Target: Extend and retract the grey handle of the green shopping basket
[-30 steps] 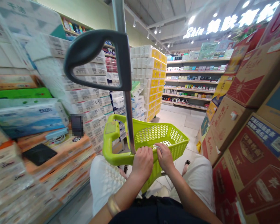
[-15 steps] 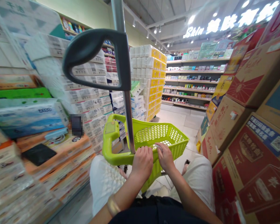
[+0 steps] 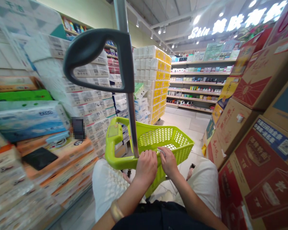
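Observation:
A lime-green shopping basket trolley (image 3: 157,129) with lattice sides stands between my knees, tilted a little. Its tall metal pole (image 3: 132,124) carries a dark grey loop handle (image 3: 124,60). My left hand (image 3: 147,166) is closed over the basket's near rim, right beside the foot of the pole. On the same rim, just to the right, my right hand (image 3: 168,161) presses a small pale, thin piece (image 3: 161,151), which looks like a wipe or cloth, under its fingers. Most of that piece is hidden by the hand.
Stacked tissue packs (image 3: 28,118) rise at the left, with a black flat object (image 3: 40,158) lying on one. Cartons (image 3: 266,159) are piled close on the right. Farther off stand a yellow-and-white stack of tissue rolls (image 3: 158,86) and stocked shelves (image 3: 196,80).
My right hand has slid slightly left along the rim with the pale piece, towards my left hand. My left hand and the trolley have stayed in place.

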A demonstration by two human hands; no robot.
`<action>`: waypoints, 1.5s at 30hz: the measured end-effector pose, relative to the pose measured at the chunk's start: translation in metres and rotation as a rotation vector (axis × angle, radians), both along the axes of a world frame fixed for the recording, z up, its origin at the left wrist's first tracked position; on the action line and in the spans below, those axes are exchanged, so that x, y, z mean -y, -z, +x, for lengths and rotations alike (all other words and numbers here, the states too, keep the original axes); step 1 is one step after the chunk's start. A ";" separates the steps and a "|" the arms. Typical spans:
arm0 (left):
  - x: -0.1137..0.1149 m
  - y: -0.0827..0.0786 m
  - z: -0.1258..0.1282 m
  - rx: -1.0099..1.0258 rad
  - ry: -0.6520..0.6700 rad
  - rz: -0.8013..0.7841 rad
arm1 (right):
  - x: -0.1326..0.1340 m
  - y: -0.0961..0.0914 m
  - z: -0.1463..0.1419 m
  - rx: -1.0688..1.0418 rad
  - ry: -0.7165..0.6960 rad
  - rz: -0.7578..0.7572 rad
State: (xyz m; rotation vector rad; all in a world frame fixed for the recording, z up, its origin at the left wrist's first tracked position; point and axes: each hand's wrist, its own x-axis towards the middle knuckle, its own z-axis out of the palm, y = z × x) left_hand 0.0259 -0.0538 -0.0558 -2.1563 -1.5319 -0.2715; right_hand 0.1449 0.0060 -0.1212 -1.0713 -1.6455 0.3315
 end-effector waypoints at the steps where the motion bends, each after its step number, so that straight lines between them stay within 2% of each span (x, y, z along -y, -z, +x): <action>1: 0.000 0.000 0.000 -0.013 -0.002 0.001 | 0.003 -0.001 -0.003 0.005 -0.029 0.007; 5: 0.000 -0.002 0.000 -0.044 -0.005 0.000 | 0.007 -0.004 -0.007 0.018 -0.104 0.022; 12: 0.001 -0.003 -0.001 -0.022 0.003 -0.024 | -0.002 0.000 0.004 0.004 0.020 -0.024; 18: 0.002 -0.005 -0.001 -0.047 0.028 -0.016 | 0.008 -0.006 -0.007 0.025 -0.117 0.014; 25: -0.001 -0.007 -0.004 0.009 0.033 -0.066 | -0.001 -0.001 0.002 0.035 0.017 -0.035; 32: -0.003 -0.007 -0.008 0.041 0.070 -0.130 | 0.010 -0.007 -0.007 0.077 -0.102 0.025; 39: -0.002 -0.010 -0.017 0.073 0.076 -0.152 | 0.002 -0.001 0.002 0.086 0.067 0.001; 45: -0.001 -0.010 -0.020 0.134 0.032 -0.110 | 0.015 -0.005 -0.015 0.141 -0.107 0.060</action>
